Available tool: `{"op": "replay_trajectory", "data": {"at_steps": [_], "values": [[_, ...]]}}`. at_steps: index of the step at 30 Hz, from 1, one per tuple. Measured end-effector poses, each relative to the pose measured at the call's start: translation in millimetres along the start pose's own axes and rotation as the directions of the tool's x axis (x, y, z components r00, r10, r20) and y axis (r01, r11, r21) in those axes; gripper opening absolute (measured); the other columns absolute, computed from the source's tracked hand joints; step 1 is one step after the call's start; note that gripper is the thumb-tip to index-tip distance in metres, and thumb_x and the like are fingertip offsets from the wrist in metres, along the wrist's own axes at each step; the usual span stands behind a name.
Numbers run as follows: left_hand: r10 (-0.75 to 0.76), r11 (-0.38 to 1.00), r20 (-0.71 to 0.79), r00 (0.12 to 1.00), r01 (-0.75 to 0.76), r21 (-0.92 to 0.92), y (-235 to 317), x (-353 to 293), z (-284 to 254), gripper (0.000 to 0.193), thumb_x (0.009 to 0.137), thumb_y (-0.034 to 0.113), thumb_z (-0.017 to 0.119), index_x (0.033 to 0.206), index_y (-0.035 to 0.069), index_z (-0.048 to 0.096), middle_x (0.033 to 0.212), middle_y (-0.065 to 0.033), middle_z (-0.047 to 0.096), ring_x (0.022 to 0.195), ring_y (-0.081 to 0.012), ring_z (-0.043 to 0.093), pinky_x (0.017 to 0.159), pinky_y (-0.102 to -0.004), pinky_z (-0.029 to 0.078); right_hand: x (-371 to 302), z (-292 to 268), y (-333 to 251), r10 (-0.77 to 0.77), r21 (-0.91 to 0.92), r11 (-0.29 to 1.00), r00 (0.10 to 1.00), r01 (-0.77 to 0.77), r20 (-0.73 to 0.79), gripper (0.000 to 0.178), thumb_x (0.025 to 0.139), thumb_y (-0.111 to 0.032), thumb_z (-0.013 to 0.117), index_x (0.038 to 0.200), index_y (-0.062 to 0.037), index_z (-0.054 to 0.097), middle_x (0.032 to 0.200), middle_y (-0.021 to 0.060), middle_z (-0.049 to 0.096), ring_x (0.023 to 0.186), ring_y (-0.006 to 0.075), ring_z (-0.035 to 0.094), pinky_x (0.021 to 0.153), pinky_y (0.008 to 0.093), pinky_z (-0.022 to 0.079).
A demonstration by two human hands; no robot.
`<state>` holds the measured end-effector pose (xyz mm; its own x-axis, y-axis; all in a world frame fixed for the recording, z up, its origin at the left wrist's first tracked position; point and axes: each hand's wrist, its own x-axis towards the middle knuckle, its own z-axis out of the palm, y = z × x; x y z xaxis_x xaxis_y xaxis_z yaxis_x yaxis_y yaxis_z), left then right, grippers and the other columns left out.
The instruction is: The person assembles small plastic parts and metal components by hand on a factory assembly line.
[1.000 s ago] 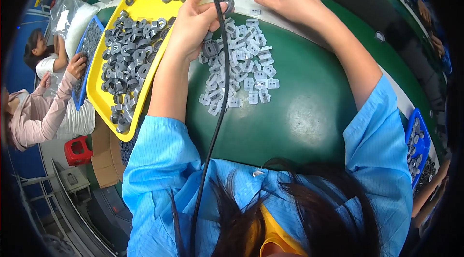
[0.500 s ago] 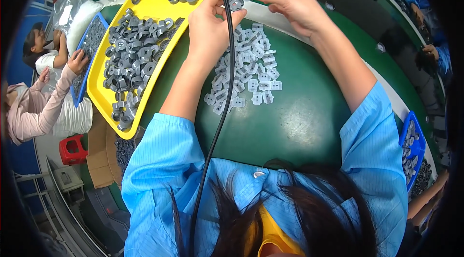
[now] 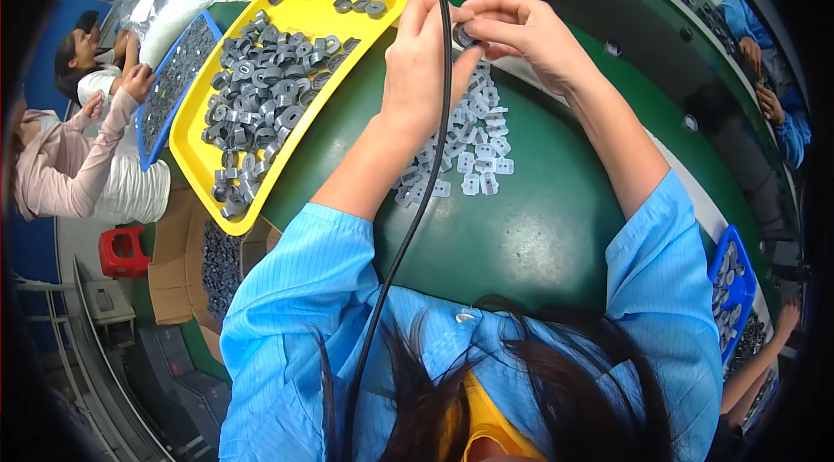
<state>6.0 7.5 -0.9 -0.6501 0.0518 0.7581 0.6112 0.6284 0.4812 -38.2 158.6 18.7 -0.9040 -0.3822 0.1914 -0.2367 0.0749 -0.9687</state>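
Note:
Both of my hands meet at the far side of the green table (image 3: 521, 245), around a small dark grey round plastic part (image 3: 466, 34). My left hand (image 3: 420, 66) grips the part from its left, with a black cable (image 3: 449, 45) crossing in front. Thumb and fingers of my right hand (image 3: 526, 36) are closed on the part's right side. The clear piece is not visible now. Below my hands lies a loose pile of translucent plastic pieces (image 3: 486, 149). Left of them, a yellow tray (image 3: 193, 145) holds many similar grey parts (image 3: 274, 84).
A blue tray (image 3: 145, 145) of small parts stands beyond the yellow one, near people at the left. An open carton (image 3: 169, 279) and a red stool (image 3: 122, 251) are lower left. At the right edge is another blue tray (image 3: 741, 292), with co-workers' hands nearby.
My right hand has moved in against the grey part. The clear piece it pinched has gone out of sight. The view has shifted slightly, with tray and table appearing further right.

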Motion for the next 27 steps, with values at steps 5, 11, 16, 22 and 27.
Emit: {"op": "replay_trajectory", "data": {"at_steps": [5, 11, 16, 22, 27], "values": [[0.051, 0.998, 0.119, 0.992, -0.046, -0.037, -4, 4, -12, 0.039, 0.063, 0.008, 0.078, 0.098, 0.005, 0.061, 0.094, -0.01, 0.052, 0.082, -0.0277, 0.058, 0.07, -0.0355, 0.05, 4, -17, -10, 0.175, 0.137, 0.964, 0.929, -0.229, 0.325, 0.022, 0.08, -0.015, 0.069, 0.093, 0.0011, 0.066, 0.082, 0.0056, 0.065, 0.071, 0.0095, 0.062, 0.068, 0.0212, 0.052], [0.158, 0.981, 0.284, 0.946, -0.118, -0.153, -13, 5, -18, 0.039, 0.064, 0.01, 0.078, 0.099, 0.015, 0.063, 0.094, -0.0061, 0.053, 0.084, -0.0241, 0.059, 0.071, -0.0335, 0.051, -1, -25, -22, 0.205, -0.129, 0.977, 0.905, -0.168, 0.372, 0.018, 0.075, -0.007, 0.068, 0.09, 0.0026, 0.065, 0.079, 0.007, 0.066, 0.073, 0.0125, 0.065, 0.07, 0.0241, 0.053], [0.235, 0.968, 0.082, 0.969, -0.225, -0.114, -11, 5, -15, 0.034, 0.063, 0.006, 0.078, 0.093, 0.008, 0.061, 0.094, -0.0071, 0.055, 0.076, -0.0242, 0.06, 0.065, -0.0324, 0.053, -18, 5, -30, -0.056, -0.441, 0.895, 0.997, 0.07, 0.044, 0.02, 0.071, -0.007, 0.065, 0.088, 0.002, 0.066, 0.076, 0.007, 0.067, 0.07, 0.0107, 0.062, 0.069, 0.0248, 0.05], [0.097, 0.948, 0.108, 0.989, -0.059, -0.314, 1, 11, -20, 0.034, 0.064, 0.01, 0.081, 0.093, 0.002, 0.065, 0.096, -0.0053, 0.053, 0.068, -0.0129, 0.057, 0.059, -0.0239, 0.05, -5, -11, -11, 0.045, 0.471, 0.854, 0.933, -0.222, 0.358, 0.023, 0.077, -0.003, 0.064, 0.099, -0.0002, 0.06, 0.09, 0.0033, 0.061, 0.084, 0.0095, 0.058, 0.078, 0.0223, 0.047], [0.132, 0.917, 0.095, 0.987, -0.085, -0.39, 2, 10, -15, 0.037, 0.069, 0.015, 0.08, 0.103, 0.007, 0.067, 0.108, -0.0052, 0.048, 0.08, -0.0131, 0.055, 0.062, -0.0233, 0.046, -8, -9, -12, 0.029, 0.56, 0.769, 0.892, -0.308, 0.451, 0.019, 0.079, -0.004, 0.058, 0.098, -0.0015, 0.059, 0.093, 0.003, 0.06, 0.084, 0.0077, 0.056, 0.078, 0.0219, 0.046]]}}
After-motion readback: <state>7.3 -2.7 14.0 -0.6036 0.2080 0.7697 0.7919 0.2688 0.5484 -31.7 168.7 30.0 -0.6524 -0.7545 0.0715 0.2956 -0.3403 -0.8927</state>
